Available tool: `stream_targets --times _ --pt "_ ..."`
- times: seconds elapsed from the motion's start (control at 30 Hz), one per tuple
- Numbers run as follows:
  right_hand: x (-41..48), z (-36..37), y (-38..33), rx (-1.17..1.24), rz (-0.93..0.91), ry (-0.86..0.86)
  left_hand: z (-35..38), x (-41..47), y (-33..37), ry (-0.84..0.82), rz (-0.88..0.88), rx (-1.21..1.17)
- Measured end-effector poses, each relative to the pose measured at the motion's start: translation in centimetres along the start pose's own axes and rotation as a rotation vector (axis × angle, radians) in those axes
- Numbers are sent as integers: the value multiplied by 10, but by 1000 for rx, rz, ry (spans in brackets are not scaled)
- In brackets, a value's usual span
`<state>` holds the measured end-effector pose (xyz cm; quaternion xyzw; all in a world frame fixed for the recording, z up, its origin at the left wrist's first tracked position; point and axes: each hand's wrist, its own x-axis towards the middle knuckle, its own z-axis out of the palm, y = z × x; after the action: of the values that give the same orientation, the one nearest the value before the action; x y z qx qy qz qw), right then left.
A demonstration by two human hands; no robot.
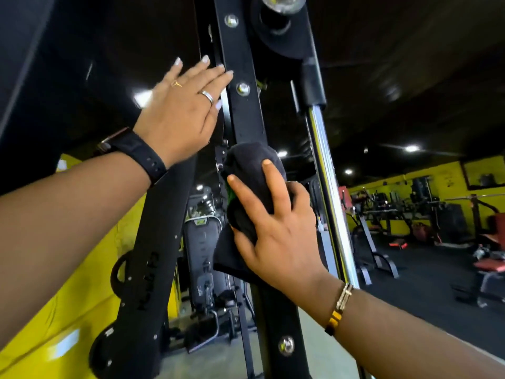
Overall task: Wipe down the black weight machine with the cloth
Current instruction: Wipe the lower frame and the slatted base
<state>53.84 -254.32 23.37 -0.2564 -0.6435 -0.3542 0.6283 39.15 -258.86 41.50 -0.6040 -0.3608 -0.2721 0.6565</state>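
Observation:
The black weight machine fills the middle of the view, and its bolted upright post (247, 110) runs from the top down to the floor. My left hand (181, 110) lies flat with straight fingers against the left side of that post. Lower down, my right hand (276, 231) holds a bunched black cloth (251, 170) against the post, two fingers spread over the cloth and the others curled round it. The cloth hides the part of the post beneath it.
A chrome guide rod (326, 170) runs down just right of the post under a black sleeve. A black side arm (147, 269) of the machine angles down at the left before a yellow wall. Other gym machines and benches (410, 214) stand far right on dark flooring.

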Motion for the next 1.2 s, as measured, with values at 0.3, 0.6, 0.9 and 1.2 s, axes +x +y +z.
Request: stream_targets --times 0.3,0.6,0.9,1.2 --pt "95 11 15 -18 53 66 7 55 -50 53 103 108" --pt "194 13 27 -79 20 43 14 79 -78 9 216 222" --pt "175 18 20 83 188 81 9 82 -83 -49 75 23" --pt "122 8 18 20 87 9 20 85 -64 -6 64 -70"
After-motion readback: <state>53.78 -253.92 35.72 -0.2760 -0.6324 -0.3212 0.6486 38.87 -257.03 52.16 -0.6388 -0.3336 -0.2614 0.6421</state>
